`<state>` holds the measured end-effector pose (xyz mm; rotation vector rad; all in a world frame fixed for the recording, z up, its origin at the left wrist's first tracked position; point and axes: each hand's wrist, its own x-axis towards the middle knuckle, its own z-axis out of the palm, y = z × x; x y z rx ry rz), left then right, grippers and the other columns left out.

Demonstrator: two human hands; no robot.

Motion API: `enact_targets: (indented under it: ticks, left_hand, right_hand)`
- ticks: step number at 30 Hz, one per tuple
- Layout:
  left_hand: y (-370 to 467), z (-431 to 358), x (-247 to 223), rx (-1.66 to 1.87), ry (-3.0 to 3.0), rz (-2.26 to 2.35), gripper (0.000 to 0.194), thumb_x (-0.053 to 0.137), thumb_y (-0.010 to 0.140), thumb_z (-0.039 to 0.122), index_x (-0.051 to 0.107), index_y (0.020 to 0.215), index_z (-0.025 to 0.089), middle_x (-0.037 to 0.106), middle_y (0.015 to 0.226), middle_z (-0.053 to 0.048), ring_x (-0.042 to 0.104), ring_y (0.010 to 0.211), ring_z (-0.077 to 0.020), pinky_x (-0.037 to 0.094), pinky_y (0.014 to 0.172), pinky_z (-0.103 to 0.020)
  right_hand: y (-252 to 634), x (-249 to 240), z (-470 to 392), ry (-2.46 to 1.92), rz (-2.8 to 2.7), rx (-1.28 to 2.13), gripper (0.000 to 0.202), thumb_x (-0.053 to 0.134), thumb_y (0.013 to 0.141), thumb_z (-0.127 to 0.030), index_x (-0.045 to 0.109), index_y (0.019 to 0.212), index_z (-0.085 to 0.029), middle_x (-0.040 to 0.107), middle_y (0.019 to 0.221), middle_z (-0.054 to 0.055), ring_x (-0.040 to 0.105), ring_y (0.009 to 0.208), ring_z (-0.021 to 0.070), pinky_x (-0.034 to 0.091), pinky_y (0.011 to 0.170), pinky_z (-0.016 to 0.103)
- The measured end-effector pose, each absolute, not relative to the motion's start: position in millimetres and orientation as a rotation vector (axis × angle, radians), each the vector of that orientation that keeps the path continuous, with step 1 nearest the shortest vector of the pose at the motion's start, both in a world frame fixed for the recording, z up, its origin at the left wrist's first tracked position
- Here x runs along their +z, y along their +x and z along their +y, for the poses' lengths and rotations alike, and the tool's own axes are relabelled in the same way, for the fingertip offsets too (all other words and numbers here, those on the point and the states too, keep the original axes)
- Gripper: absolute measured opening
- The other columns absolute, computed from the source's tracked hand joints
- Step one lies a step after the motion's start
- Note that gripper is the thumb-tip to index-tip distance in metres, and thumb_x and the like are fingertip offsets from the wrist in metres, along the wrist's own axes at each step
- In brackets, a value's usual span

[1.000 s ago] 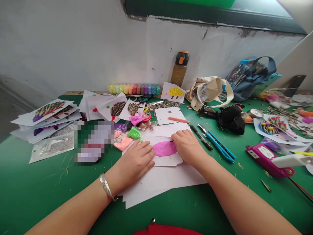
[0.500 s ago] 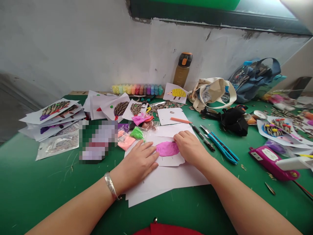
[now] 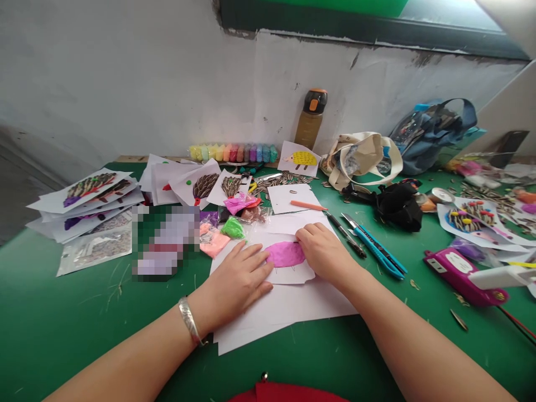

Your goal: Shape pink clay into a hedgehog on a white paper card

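Observation:
A flat oval of pink-purple clay (image 3: 285, 254) covers part of a small white paper (image 3: 288, 276), with short pencil lines under it. This paper lies on larger white sheets (image 3: 268, 326). My left hand (image 3: 238, 279) rests flat on the papers, fingers stretched out, their tips beside the clay's left end. At the clay's right end, my right hand (image 3: 322, 251) is closed with curled fingers. A small dark spot shows at its fingertips; what they hold, if anything, is hidden. Just behind lie a bag of green clay (image 3: 233, 228) and a bag of peach clay (image 3: 213, 241).
A blue utility knife (image 3: 374, 248), a black pen (image 3: 345, 235) and an orange stick (image 3: 309, 206) lie right of the papers. A magenta glue gun (image 3: 460, 277) is farther right. Sunflower seeds (image 3: 285, 178), a bottle (image 3: 310, 120) and bags stand behind; hedgehog pictures (image 3: 84, 192) are stacked left.
The whole view has shifted very slightly. Both hands keep nearly the same place on the paper and clay.

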<state>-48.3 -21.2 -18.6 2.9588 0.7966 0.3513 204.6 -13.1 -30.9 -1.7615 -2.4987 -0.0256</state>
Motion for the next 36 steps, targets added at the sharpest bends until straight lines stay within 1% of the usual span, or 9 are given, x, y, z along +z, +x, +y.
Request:
enact_targets:
  ticks: [3, 8, 13, 15, 19, 23, 26, 30, 36]
  left_hand:
    - [-48.5, -20.7, -19.3, 0.320, 2.947, 0.799, 0.031, 0.047, 0.101, 0.032, 0.065, 0.120, 0.016, 0.064, 0.132, -0.014, 0.055, 0.126, -0.0367, 0.043, 0.106, -0.063]
    - [-51.4, -19.4, -17.4, 0.366, 2.943, 0.797, 0.033, 0.045, 0.102, 0.032, 0.064, 0.124, 0.015, 0.065, 0.131, -0.015, 0.053, 0.128, -0.0354, 0.040, 0.109, -0.061]
    - [-50.9, -19.7, -21.0, 0.307, 2.952, 0.812, 0.038, 0.053, 0.099, 0.039, 0.061, 0.130, 0.019, 0.060, 0.139, -0.015, 0.049, 0.132, -0.0396, 0.040, 0.107, -0.065]
    - [-50.6, -20.2, -22.7, 0.291, 2.936, 0.820, 0.039, 0.055, 0.098, 0.040, 0.061, 0.131, 0.020, 0.058, 0.141, -0.015, 0.049, 0.133, -0.0398, 0.039, 0.108, -0.065]
    - [-50.7, -21.1, -22.6, 0.290, 2.917, 0.834, 0.041, 0.055, 0.098, 0.041, 0.059, 0.134, 0.021, 0.057, 0.142, -0.015, 0.046, 0.136, -0.0393, 0.036, 0.110, -0.066]
    - [-49.7, -21.2, -20.9, 0.227, 2.948, 0.832, 0.042, 0.056, 0.098, 0.043, 0.059, 0.135, 0.023, 0.055, 0.145, -0.015, 0.046, 0.136, -0.0416, 0.037, 0.109, -0.069]
    - [-48.2, -20.8, -20.5, 0.195, 2.959, 0.839, 0.041, 0.055, 0.098, 0.043, 0.060, 0.133, 0.022, 0.055, 0.145, -0.016, 0.045, 0.136, -0.0421, 0.036, 0.108, -0.070]
    - [-46.2, -20.6, -20.0, 0.180, 2.962, 0.845, 0.045, 0.053, 0.098, 0.044, 0.056, 0.138, 0.022, 0.054, 0.145, -0.016, 0.046, 0.136, -0.0420, 0.037, 0.107, -0.071]
    - [-45.9, -23.3, -18.1, 0.125, 2.966, 0.874, 0.042, 0.051, 0.099, 0.043, 0.058, 0.137, 0.025, 0.053, 0.147, -0.015, 0.046, 0.136, -0.0414, 0.037, 0.108, -0.071]
  right_hand:
    - [204.4, -30.2, -13.8, -1.758, -2.488, -0.026, 0.018, 0.047, 0.091, -0.004, 0.061, 0.087, -0.016, 0.061, 0.089, 0.009, 0.049, 0.087, 0.0238, 0.035, 0.078, 0.033]
    - [205.1, -29.9, -14.1, -1.749, -2.476, -0.044, 0.018, 0.047, 0.092, -0.005, 0.060, 0.087, -0.017, 0.060, 0.088, 0.009, 0.049, 0.088, 0.0239, 0.035, 0.077, 0.032]
    - [205.1, -30.4, -13.2, -1.739, -2.491, -0.063, 0.017, 0.048, 0.093, -0.006, 0.060, 0.086, -0.016, 0.060, 0.087, 0.009, 0.049, 0.086, 0.0238, 0.034, 0.076, 0.033]
    - [205.2, -30.6, -12.8, -1.738, -2.493, -0.063, 0.017, 0.049, 0.093, -0.006, 0.060, 0.085, -0.017, 0.060, 0.086, 0.009, 0.049, 0.085, 0.0238, 0.034, 0.076, 0.033]
    - [205.2, -30.1, -12.3, -1.736, -2.492, -0.061, 0.018, 0.049, 0.093, -0.006, 0.060, 0.085, -0.017, 0.060, 0.086, 0.008, 0.049, 0.085, 0.0236, 0.034, 0.075, 0.033]
    - [204.7, -29.0, -12.6, -1.733, -2.492, -0.066, 0.018, 0.048, 0.093, -0.006, 0.061, 0.085, -0.016, 0.061, 0.086, 0.009, 0.049, 0.086, 0.0237, 0.034, 0.075, 0.033]
    - [204.4, -29.0, -12.7, -1.729, -2.495, -0.071, 0.018, 0.048, 0.093, -0.007, 0.061, 0.085, -0.016, 0.061, 0.086, 0.009, 0.049, 0.085, 0.0239, 0.034, 0.075, 0.034]
    - [204.3, -29.5, -12.4, -1.728, -2.496, -0.073, 0.018, 0.048, 0.092, -0.006, 0.061, 0.085, -0.016, 0.061, 0.086, 0.009, 0.049, 0.085, 0.0242, 0.035, 0.075, 0.034]
    - [204.5, -29.6, -11.7, -1.729, -2.494, -0.068, 0.018, 0.048, 0.092, -0.006, 0.061, 0.084, -0.016, 0.061, 0.086, 0.010, 0.049, 0.085, 0.0243, 0.035, 0.075, 0.034]
